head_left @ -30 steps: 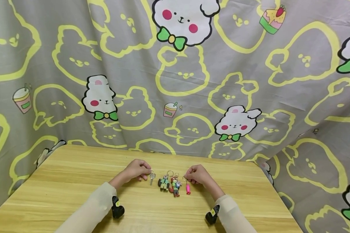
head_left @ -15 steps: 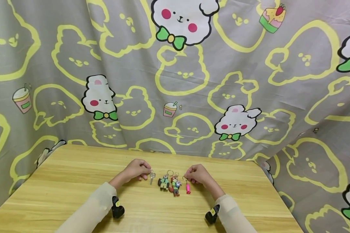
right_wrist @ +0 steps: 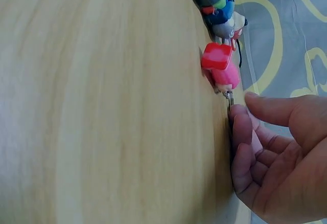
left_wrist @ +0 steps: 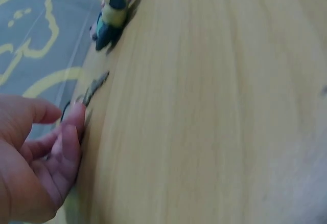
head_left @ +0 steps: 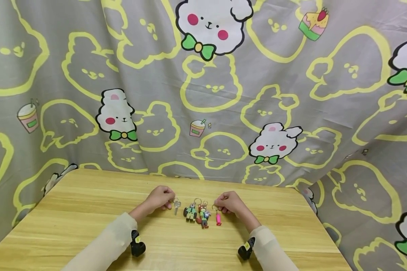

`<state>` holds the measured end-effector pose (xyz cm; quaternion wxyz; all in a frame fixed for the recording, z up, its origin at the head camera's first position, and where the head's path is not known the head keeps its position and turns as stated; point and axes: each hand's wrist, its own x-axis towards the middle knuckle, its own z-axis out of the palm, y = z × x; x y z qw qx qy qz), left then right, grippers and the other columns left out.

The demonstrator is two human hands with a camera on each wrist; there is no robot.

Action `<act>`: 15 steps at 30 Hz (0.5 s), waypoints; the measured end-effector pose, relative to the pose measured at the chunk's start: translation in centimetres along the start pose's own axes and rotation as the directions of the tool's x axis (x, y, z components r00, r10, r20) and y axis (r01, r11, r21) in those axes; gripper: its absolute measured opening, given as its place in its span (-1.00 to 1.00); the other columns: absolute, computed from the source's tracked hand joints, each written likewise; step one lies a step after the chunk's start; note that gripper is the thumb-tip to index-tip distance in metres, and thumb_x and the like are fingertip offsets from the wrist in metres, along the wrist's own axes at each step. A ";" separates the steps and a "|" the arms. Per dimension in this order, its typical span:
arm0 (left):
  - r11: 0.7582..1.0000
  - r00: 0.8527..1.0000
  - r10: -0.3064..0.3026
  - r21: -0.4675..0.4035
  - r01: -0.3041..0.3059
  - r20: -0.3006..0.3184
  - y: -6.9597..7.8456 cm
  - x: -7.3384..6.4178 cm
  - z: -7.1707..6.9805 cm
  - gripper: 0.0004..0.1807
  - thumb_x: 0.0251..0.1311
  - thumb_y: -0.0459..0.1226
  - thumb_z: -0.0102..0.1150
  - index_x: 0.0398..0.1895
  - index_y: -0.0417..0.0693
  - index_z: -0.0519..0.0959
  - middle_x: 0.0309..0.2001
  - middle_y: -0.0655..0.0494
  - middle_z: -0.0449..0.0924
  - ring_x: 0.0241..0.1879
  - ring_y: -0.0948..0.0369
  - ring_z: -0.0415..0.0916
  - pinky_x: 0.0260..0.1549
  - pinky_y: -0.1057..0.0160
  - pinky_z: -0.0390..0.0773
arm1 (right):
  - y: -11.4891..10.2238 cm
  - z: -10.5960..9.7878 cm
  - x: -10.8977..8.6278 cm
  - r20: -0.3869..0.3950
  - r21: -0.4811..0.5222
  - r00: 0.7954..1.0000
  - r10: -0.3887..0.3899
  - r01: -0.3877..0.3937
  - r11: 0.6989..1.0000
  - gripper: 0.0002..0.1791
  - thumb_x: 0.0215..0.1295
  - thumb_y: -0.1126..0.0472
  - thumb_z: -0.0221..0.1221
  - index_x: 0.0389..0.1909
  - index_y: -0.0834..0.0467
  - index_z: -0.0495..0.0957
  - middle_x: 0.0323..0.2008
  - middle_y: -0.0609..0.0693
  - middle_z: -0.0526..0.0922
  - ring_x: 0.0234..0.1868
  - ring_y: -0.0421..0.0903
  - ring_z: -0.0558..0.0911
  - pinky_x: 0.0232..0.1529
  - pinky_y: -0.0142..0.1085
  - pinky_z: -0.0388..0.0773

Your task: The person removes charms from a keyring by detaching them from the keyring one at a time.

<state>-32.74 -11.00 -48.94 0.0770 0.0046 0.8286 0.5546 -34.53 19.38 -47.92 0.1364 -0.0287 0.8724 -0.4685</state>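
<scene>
In the head view my left hand (head_left: 160,197) is at the left of a row of keychains, fingertips right at the ring of a silver key (head_left: 177,205). The left wrist view shows its thumb and forefinger apart beside the ring, the key (left_wrist: 95,87) pointing away. My right hand (head_left: 230,202) pinches the ring of a small pink keychain (head_left: 218,219) at the row's right end. Its pink body and red end cap (right_wrist: 217,55) point away from the fingers in the right wrist view. Between the hands lie a grey-headed figure keychain (head_left: 191,213) and a fox figure keychain (head_left: 204,218).
Everything lies on a wood-grain table (head_left: 176,244). A grey curtain (head_left: 220,124) with yellow outlines and bunny prints hangs behind its far edge and along both sides. Black wrist cameras sit at both cream sleeves (head_left: 101,244).
My left hand has drawn very slightly left from the key ring. The head view has shifted a little. The keychains and my right hand stay put.
</scene>
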 end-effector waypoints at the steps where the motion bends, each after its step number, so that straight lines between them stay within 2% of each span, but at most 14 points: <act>1: 1.000 1.000 -0.002 0.008 0.002 -0.011 0.2 -0.1 0.1 -0.80 0.40 -0.31 0.05 -0.13 -0.28 0.60 -0.42 -0.03 0.60 -0.58 0.21 0.58 -0.58 0.30 0.54 | 0.0 0.0 0.0 -0.003 0.005 1.000 0.001 -0.001 1.000 -0.84 0.35 0.20 0.32 -0.35 0.24 0.65 -0.54 0.03 0.68 -0.59 -0.16 0.54 -0.56 -0.38 0.42; 3: 0.999 0.999 0.013 0.040 -0.012 -0.032 0.6 -0.3 0.3 -0.79 0.41 -0.30 0.05 -0.06 -0.27 0.57 -0.35 -0.05 0.62 -0.56 0.19 0.57 -0.56 0.27 0.56 | -0.2 -0.1 0.0 -0.011 0.024 1.000 0.000 0.000 1.000 -0.81 0.37 0.18 0.30 -0.32 0.25 0.63 -0.54 0.06 0.68 -0.58 -0.15 0.55 -0.55 -0.36 0.44; 5: 0.993 0.997 0.047 0.111 -0.040 -0.061 1.0 -0.6 0.3 -0.76 0.42 -0.27 0.06 -0.01 -0.25 0.57 -0.30 -0.04 0.64 -0.55 0.18 0.55 -0.55 0.25 0.55 | -0.4 -0.1 0.0 -0.023 0.036 1.000 -0.017 0.018 0.999 -0.80 0.38 0.18 0.27 -0.29 0.27 0.61 -0.52 0.10 0.68 -0.56 -0.12 0.58 -0.53 -0.35 0.49; 8: 0.963 0.985 0.131 0.249 -0.100 -0.111 1.5 -1.1 0.1 -0.74 0.41 -0.25 0.09 0.02 -0.22 0.60 -0.28 0.00 0.65 -0.59 0.16 0.51 -0.58 0.24 0.48 | -1.0 -0.1 -0.2 -0.065 0.013 0.994 -0.093 0.094 0.996 -0.79 0.41 0.19 0.24 -0.22 0.30 0.61 -0.47 0.17 0.68 -0.51 -0.06 0.62 -0.50 -0.31 0.52; 10: 0.930 0.970 0.199 0.339 -0.142 -0.140 1.7 -1.3 -0.1 -0.73 0.41 -0.23 0.11 0.03 -0.19 0.62 -0.27 0.03 0.66 -0.53 0.17 0.54 -0.54 0.23 0.46 | -1.3 -0.1 -0.2 -0.103 -0.041 0.981 -0.164 0.161 0.986 -0.76 0.43 0.17 0.22 -0.13 0.31 0.62 -0.41 0.18 0.69 -0.44 0.00 0.66 -0.44 -0.29 0.55; 12: 0.900 0.951 0.268 0.391 -0.190 -0.153 1.8 -1.5 -0.2 -0.71 0.40 -0.22 0.13 0.06 -0.17 0.63 -0.19 -0.01 0.68 -0.39 0.12 0.61 -0.43 0.15 0.54 | -1.7 0.0 -0.4 -0.134 -0.112 0.961 -0.243 0.230 0.967 -0.70 0.44 0.15 0.22 -0.01 0.31 0.62 -0.32 0.19 0.72 -0.32 0.05 0.69 -0.33 -0.21 0.60; 15: 0.853 0.917 0.370 0.446 -0.273 -0.147 2.0 -2.0 -0.4 -0.66 0.41 -0.20 0.15 0.15 -0.15 0.62 0.05 -0.10 0.67 0.01 -0.03 0.63 -0.06 -0.06 0.63 | -2.0 0.1 -0.5 -0.148 -0.219 0.928 -0.342 0.306 0.926 -0.57 0.45 0.09 0.22 0.21 0.25 0.56 -0.07 0.22 0.73 -0.05 0.15 0.69 -0.03 -0.03 0.65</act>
